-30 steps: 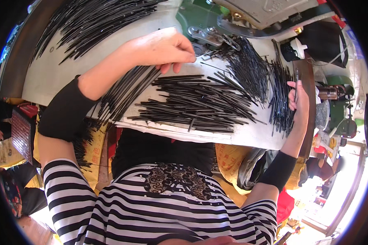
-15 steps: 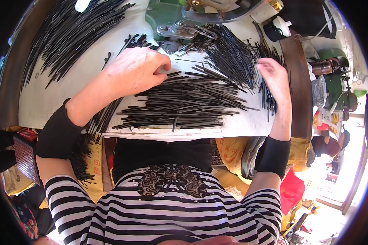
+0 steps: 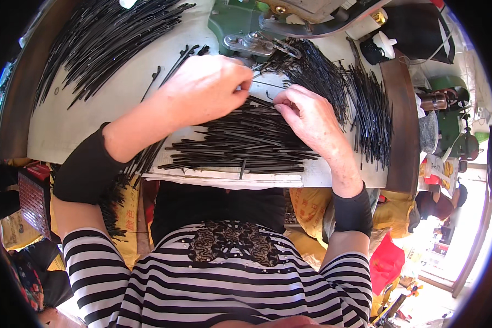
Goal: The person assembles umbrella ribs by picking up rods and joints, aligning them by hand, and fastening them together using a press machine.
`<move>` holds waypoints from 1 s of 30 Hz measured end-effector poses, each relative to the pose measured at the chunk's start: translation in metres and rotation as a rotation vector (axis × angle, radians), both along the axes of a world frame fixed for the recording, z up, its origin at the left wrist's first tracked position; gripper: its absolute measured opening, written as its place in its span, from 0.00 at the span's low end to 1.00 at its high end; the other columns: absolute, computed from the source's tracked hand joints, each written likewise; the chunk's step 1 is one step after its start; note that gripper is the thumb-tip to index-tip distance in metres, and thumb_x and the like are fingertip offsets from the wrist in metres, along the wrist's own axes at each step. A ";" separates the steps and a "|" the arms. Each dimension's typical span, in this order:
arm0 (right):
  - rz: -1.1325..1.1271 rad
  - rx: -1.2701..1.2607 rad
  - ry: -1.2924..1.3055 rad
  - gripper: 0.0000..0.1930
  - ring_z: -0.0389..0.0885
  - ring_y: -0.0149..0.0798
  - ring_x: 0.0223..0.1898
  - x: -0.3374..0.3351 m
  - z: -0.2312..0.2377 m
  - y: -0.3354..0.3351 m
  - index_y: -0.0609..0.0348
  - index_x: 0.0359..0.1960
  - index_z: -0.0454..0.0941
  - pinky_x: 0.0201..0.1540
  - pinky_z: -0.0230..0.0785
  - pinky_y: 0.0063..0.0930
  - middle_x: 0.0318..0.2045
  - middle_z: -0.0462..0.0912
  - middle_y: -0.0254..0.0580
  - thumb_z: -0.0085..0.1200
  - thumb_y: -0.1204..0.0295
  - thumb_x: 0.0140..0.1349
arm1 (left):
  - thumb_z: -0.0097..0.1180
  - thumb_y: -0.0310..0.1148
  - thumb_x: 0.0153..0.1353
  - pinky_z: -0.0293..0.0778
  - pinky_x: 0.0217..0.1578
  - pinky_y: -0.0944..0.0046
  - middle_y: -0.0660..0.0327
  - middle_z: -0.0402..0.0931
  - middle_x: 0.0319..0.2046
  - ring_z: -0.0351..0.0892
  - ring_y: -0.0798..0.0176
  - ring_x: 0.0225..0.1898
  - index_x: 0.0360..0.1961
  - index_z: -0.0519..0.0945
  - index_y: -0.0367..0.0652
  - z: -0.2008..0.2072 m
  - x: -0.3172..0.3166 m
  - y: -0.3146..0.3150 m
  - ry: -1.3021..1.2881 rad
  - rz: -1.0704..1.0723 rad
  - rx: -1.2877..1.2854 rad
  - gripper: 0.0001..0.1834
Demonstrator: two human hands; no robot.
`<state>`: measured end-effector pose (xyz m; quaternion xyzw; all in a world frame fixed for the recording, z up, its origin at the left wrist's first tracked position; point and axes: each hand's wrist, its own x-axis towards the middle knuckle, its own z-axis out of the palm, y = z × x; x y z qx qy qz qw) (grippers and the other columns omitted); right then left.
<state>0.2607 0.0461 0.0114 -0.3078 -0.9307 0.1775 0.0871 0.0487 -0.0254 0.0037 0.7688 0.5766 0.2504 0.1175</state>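
Observation:
A loose pile of thin black strips (image 3: 246, 139) lies across the table in front of me. Above its far left side, my left hand (image 3: 210, 87) is closed, with thumb and fingertips brought together; whatever they may hold is hidden. My right hand (image 3: 310, 116) is at the pile's far right side, thumb and forefinger pinched on the end of a black strip (image 3: 261, 101). That strip points toward the left fingertips, and a small gap separates the two hands. Just beyond them stands a green machine (image 3: 220, 27) with a metal linkage (image 3: 251, 44) on its front.
A large bundle of long black strips (image 3: 109, 49) covers the table's far left. More strips lie in a heap (image 3: 317, 68) beside the machine and in a bundle (image 3: 370, 115) along the wooden right edge (image 3: 402, 126). A black-and-white container (image 3: 378, 48) stands at the back right.
My right hand has come left from the right-hand bundle to the middle pile, its fingers now pinched. My left hand stays near the machine. The whole view has shifted slightly.

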 end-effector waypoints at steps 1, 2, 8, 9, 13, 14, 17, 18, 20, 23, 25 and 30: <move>-0.011 -0.034 0.006 0.05 0.77 0.48 0.33 -0.004 0.000 0.000 0.58 0.31 0.76 0.35 0.69 0.37 0.31 0.77 0.41 0.51 0.71 0.56 | 0.54 0.31 0.50 0.71 0.29 0.58 0.55 0.75 0.24 0.76 0.51 0.27 0.26 0.77 0.40 -0.001 0.003 0.000 -0.041 -0.029 0.092 0.05; -0.022 -0.068 0.011 0.05 0.78 0.48 0.33 -0.007 0.000 0.000 0.57 0.31 0.76 0.35 0.69 0.37 0.31 0.77 0.41 0.52 0.71 0.55 | 0.55 0.31 0.51 0.72 0.29 0.57 0.56 0.74 0.27 0.77 0.52 0.28 0.28 0.77 0.40 -0.004 0.006 0.000 0.002 -0.054 0.117 0.05; -0.103 0.057 0.065 0.05 0.78 0.47 0.34 -0.014 0.001 0.012 0.57 0.32 0.77 0.36 0.70 0.36 0.33 0.77 0.41 0.52 0.72 0.55 | 0.55 0.31 0.53 0.73 0.30 0.56 0.57 0.73 0.28 0.77 0.52 0.29 0.30 0.77 0.40 -0.015 0.010 0.008 0.127 -0.082 0.060 0.06; -0.110 0.135 0.031 0.06 0.78 0.47 0.34 -0.015 0.001 0.015 0.57 0.33 0.77 0.36 0.70 0.37 0.34 0.77 0.40 0.52 0.72 0.55 | 0.55 0.31 0.53 0.73 0.30 0.56 0.57 0.73 0.28 0.77 0.52 0.29 0.30 0.77 0.39 -0.014 0.009 0.008 0.142 -0.094 0.049 0.06; -0.018 0.131 0.003 0.06 0.78 0.48 0.34 -0.020 -0.005 0.021 0.58 0.34 0.76 0.36 0.70 0.38 0.35 0.77 0.41 0.51 0.72 0.56 | 0.54 0.31 0.54 0.73 0.30 0.56 0.56 0.73 0.28 0.77 0.52 0.30 0.29 0.77 0.38 -0.010 0.007 0.005 0.200 -0.089 -0.013 0.07; -0.020 0.132 0.002 0.06 0.78 0.48 0.34 -0.020 -0.005 0.022 0.58 0.34 0.76 0.36 0.70 0.38 0.35 0.77 0.41 0.51 0.72 0.56 | 0.53 0.31 0.55 0.73 0.31 0.56 0.56 0.73 0.28 0.77 0.51 0.30 0.29 0.77 0.38 -0.011 0.007 0.006 0.198 -0.090 -0.007 0.07; -0.013 0.145 -0.030 0.05 0.77 0.48 0.34 -0.022 -0.005 0.024 0.59 0.32 0.75 0.36 0.70 0.39 0.34 0.76 0.42 0.51 0.72 0.56 | 0.53 0.31 0.55 0.73 0.31 0.55 0.56 0.74 0.28 0.77 0.51 0.30 0.28 0.77 0.37 -0.010 0.006 0.005 0.192 -0.093 -0.011 0.07; -0.002 0.154 -0.042 0.05 0.77 0.48 0.34 -0.022 -0.005 0.024 0.59 0.32 0.74 0.36 0.69 0.39 0.34 0.76 0.42 0.51 0.72 0.56 | 0.53 0.32 0.55 0.72 0.31 0.55 0.56 0.74 0.28 0.76 0.51 0.30 0.28 0.77 0.37 -0.009 0.006 0.004 0.187 -0.098 -0.021 0.08; 0.010 0.164 -0.056 0.05 0.77 0.48 0.34 -0.020 -0.003 0.023 0.59 0.31 0.74 0.35 0.69 0.39 0.34 0.76 0.42 0.51 0.72 0.56 | 0.53 0.32 0.55 0.72 0.31 0.55 0.56 0.74 0.28 0.76 0.50 0.30 0.28 0.77 0.37 -0.004 0.005 0.004 0.188 -0.102 -0.040 0.08; -0.002 0.137 0.018 0.05 0.77 0.48 0.34 -0.017 0.007 0.015 0.59 0.31 0.74 0.35 0.69 0.40 0.33 0.76 0.43 0.50 0.73 0.55 | 0.53 0.31 0.55 0.72 0.31 0.55 0.55 0.74 0.28 0.76 0.50 0.30 0.28 0.77 0.37 -0.003 0.003 0.004 0.209 -0.099 -0.082 0.08; -0.012 0.059 -0.051 0.04 0.77 0.49 0.34 -0.014 0.016 0.010 0.59 0.31 0.74 0.36 0.69 0.40 0.32 0.77 0.43 0.50 0.74 0.54 | 0.52 0.31 0.55 0.72 0.31 0.54 0.55 0.74 0.28 0.76 0.50 0.30 0.27 0.77 0.37 -0.003 0.003 0.005 0.229 -0.096 -0.104 0.08; 0.079 0.207 -0.162 0.05 0.77 0.50 0.34 -0.015 0.009 0.017 0.61 0.30 0.73 0.35 0.69 0.41 0.30 0.77 0.46 0.49 0.76 0.51 | 0.53 0.31 0.53 0.72 0.32 0.54 0.55 0.75 0.28 0.77 0.50 0.30 0.26 0.76 0.37 -0.001 0.004 0.004 0.181 -0.114 -0.092 0.07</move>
